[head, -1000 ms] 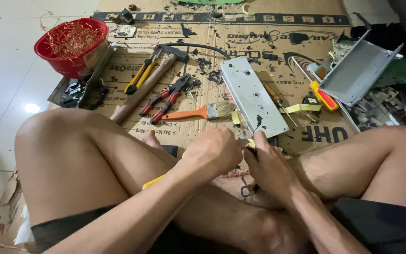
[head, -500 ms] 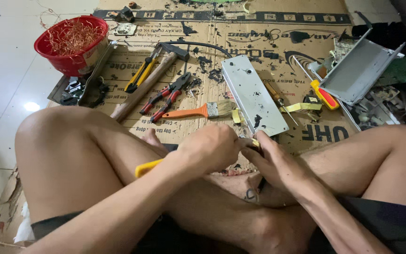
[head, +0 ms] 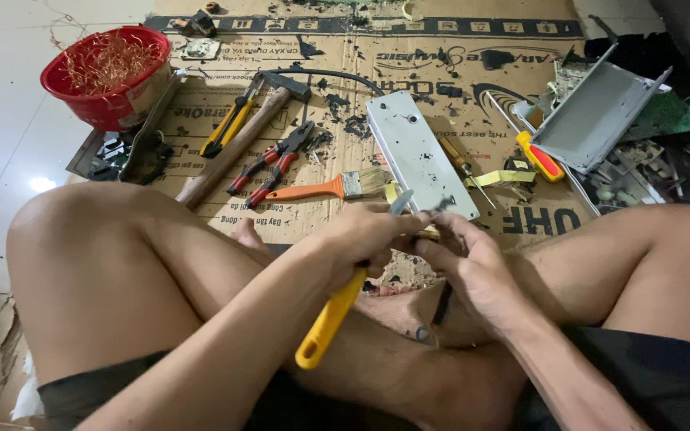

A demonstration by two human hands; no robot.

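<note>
Dim indoor light, glare on floor tiles, wide-angle edge distortion

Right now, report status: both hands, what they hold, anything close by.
Left hand gripping yellow-handled tool, metal tip up. Right hand pinching small dark part beside tip. Orange-handled paintbrush, grey metal plate on cardboard just beyond.

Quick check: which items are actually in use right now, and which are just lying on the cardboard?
In use:
left hand gripping the yellow-handled tool
right hand pinching a small dark part

Lying about:
red bowl of wire
hammer
red pliers
paintbrush
grey metal plate
</note>
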